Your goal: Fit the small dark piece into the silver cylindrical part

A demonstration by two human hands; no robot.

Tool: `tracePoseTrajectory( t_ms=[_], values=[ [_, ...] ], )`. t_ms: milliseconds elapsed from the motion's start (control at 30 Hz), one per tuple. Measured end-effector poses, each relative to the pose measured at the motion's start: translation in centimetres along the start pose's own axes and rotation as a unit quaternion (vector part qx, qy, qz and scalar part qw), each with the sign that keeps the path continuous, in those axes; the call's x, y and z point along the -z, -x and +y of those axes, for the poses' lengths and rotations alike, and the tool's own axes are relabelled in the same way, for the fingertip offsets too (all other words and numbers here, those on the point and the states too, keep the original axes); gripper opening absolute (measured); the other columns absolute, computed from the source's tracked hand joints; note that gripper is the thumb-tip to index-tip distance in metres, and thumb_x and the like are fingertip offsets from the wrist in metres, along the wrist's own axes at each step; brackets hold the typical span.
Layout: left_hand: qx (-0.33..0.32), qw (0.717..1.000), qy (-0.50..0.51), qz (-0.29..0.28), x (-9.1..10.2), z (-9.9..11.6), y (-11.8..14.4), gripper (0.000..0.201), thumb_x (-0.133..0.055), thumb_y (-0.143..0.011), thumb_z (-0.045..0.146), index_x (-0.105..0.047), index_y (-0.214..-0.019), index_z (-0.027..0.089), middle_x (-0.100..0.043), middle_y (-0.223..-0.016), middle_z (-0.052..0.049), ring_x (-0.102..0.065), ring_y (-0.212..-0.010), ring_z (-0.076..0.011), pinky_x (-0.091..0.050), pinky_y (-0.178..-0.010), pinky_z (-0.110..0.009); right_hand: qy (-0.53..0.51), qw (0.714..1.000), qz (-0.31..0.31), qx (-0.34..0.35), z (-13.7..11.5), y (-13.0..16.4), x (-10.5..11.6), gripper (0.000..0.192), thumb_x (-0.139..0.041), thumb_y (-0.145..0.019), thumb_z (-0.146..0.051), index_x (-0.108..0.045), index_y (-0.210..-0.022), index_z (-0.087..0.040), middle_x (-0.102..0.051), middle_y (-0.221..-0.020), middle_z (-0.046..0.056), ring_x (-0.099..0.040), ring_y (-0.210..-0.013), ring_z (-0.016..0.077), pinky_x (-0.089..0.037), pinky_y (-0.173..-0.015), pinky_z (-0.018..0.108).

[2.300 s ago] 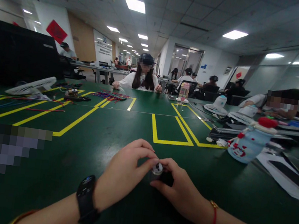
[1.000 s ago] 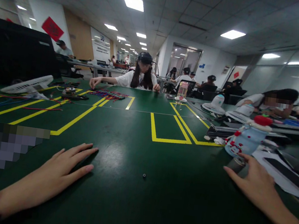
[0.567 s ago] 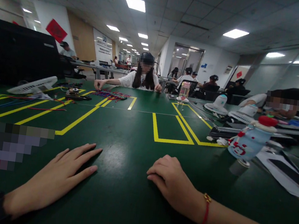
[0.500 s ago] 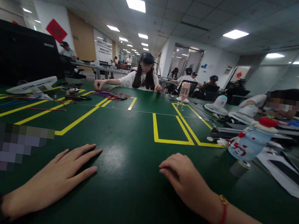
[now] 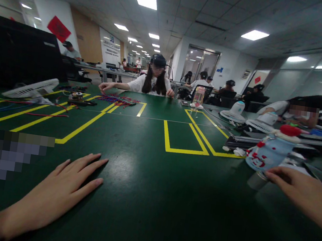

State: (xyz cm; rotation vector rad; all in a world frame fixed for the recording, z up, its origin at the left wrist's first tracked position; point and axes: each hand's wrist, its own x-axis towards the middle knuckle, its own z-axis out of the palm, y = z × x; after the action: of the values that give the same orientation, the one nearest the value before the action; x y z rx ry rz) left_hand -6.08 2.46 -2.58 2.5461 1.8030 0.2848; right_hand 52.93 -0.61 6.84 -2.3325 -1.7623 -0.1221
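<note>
My left hand (image 5: 58, 190) lies flat on the dark green table (image 5: 150, 198), fingers spread, holding nothing. At the right, my right hand (image 5: 303, 192) reaches to a small grey cylinder with a pale round top (image 5: 257, 180). Thumb and index finger come together at its right edge; their exact hold is partly hidden. Just behind stands a light blue bottle (image 5: 272, 152) with a red cap and a snowman-like pattern.
Yellow tape lines (image 5: 186, 152) mark the table. Far left lie a white fan (image 5: 32, 88), a small motor-like part (image 5: 77, 97) and loose wires (image 5: 118, 100). A co-worker (image 5: 154, 79) sits opposite, one hand by the wires. More fans (image 5: 234, 111) stand at right.
My right hand has moved from the middle of the table rightward to the small grey cylinder by the bottle. My left hand stays flat in place.
</note>
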Motion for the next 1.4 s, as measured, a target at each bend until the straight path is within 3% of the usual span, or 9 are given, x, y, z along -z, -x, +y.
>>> tracePoseTrajectory(
  t_ms=[367,500,633,700,800,967,1067,1200,1400],
  values=[
    [0.009,1.000,0.000,-0.010,-0.1,-0.2,0.1,0.058,-0.038,-0.093,0.053,-0.020,-0.147,0.043,-0.028,-0.155,0.005,-0.027,-0.141,-0.0288,-0.021,-0.112,-0.059,-0.076,0.997,0.006,-0.019,0.1,-0.4,-0.8,0.037,-0.054,-0.081,-0.053,-0.070,-0.089,-0.021,-0.070,-0.092,0.011,-0.065,-0.080,0.0237,-0.045,-0.072,0.036],
    [0.004,1.000,-0.002,-0.009,-0.3,-0.4,0.1,0.057,-0.037,-0.093,0.052,-0.020,-0.147,0.042,-0.026,-0.156,0.004,-0.027,-0.141,-0.0293,-0.021,-0.112,-0.059,-0.210,0.977,-0.034,0.005,0.5,0.2,-1.1,0.040,-0.056,-0.083,-0.041,-0.064,-0.116,-0.021,-0.064,-0.118,0.014,-0.063,-0.104,0.0248,-0.045,-0.085,0.034],
    [-0.006,1.000,-0.009,0.009,-0.5,-0.4,0.1,0.058,-0.039,-0.093,0.053,-0.023,-0.147,0.041,-0.029,-0.155,0.002,-0.030,-0.139,-0.0310,-0.023,-0.110,-0.059,-0.214,0.976,-0.038,0.005,0.0,1.1,-1.8,0.057,-0.062,-0.077,-0.047,-0.057,-0.126,-0.019,-0.067,-0.108,0.016,-0.067,-0.085,0.0265,-0.049,-0.070,0.035],
    [-0.008,1.000,-0.015,0.010,-0.5,-0.3,0.0,0.057,-0.039,-0.093,0.052,-0.024,-0.147,0.040,-0.029,-0.155,0.002,-0.030,-0.139,-0.0307,-0.024,-0.110,-0.059,-0.169,0.985,-0.016,0.020,-1.9,1.5,-2.0,0.053,-0.056,-0.081,-0.052,-0.059,-0.124,-0.021,-0.069,-0.099,0.013,-0.066,-0.072,0.0234,-0.049,-0.063,0.035],
    [-0.003,1.000,-0.015,0.005,-0.4,-0.2,0.0,0.057,-0.038,-0.093,0.053,-0.023,-0.147,0.041,-0.029,-0.155,0.003,-0.028,-0.140,-0.0294,-0.023,-0.111,-0.058,-0.209,0.970,-0.027,0.124,-7.3,2.5,-2.2,0.050,-0.049,-0.087,-0.049,-0.053,-0.131,-0.025,-0.066,-0.111,0.010,-0.065,-0.085,0.0215,-0.051,-0.073,0.035],
    [0.007,1.000,-0.004,-0.007,-0.2,-0.3,0.1,0.057,-0.038,-0.093,0.054,-0.023,-0.146,0.042,-0.030,-0.155,0.002,-0.029,-0.140,-0.0286,-0.025,-0.111,-0.058,-0.309,0.886,-0.114,0.327,-18.1,5.1,-3.1,0.042,-0.053,-0.088,-0.038,-0.053,-0.129,-0.028,-0.058,-0.126,0.004,-0.056,-0.112,0.0175,-0.045,-0.098,0.035],
    [0.008,1.000,0.002,0.004,0.1,-0.2,0.0,0.055,-0.040,-0.092,0.054,-0.030,-0.144,0.040,-0.035,-0.152,0.000,-0.035,-0.137,-0.0298,-0.028,-0.109,-0.058,-0.349,0.847,-0.139,0.375,-21.4,6.4,-4.3,0.043,-0.054,-0.087,-0.030,-0.051,-0.130,-0.028,-0.058,-0.125,0.003,-0.055,-0.112,0.0145,-0.043,-0.101,0.033],
    [-0.030,0.998,0.050,0.033,1.7,3.3,-0.7,0.045,-0.049,-0.088,0.053,-0.055,-0.128,0.034,-0.055,-0.137,-0.003,-0.050,-0.124,-0.0292,-0.041,-0.103,-0.049,-0.421,0.841,-0.156,0.303,-21.9,6.9,-6.1,0.059,-0.066,-0.079,-0.028,-0.041,-0.132,-0.023,-0.061,-0.119,0.004,-0.058,-0.107,0.0150,-0.045,-0.098,0.035],
    [-0.142,0.962,0.228,0.053,5.0,14.4,-3.7,0.027,-0.048,-0.094,0.035,-0.062,-0.116,0.030,-0.066,-0.117,-0.001,-0.061,-0.103,-0.0187,-0.049,-0.091,-0.033,-0.492,0.802,-0.192,0.281,-21.5,6.8,-7.1,0.039,-0.068,-0.078,-0.024,-0.049,-0.111,-0.020,-0.064,-0.109,0.003,-0.061,-0.102,0.0142,-0.049,-0.092,0.032]
  ],
)
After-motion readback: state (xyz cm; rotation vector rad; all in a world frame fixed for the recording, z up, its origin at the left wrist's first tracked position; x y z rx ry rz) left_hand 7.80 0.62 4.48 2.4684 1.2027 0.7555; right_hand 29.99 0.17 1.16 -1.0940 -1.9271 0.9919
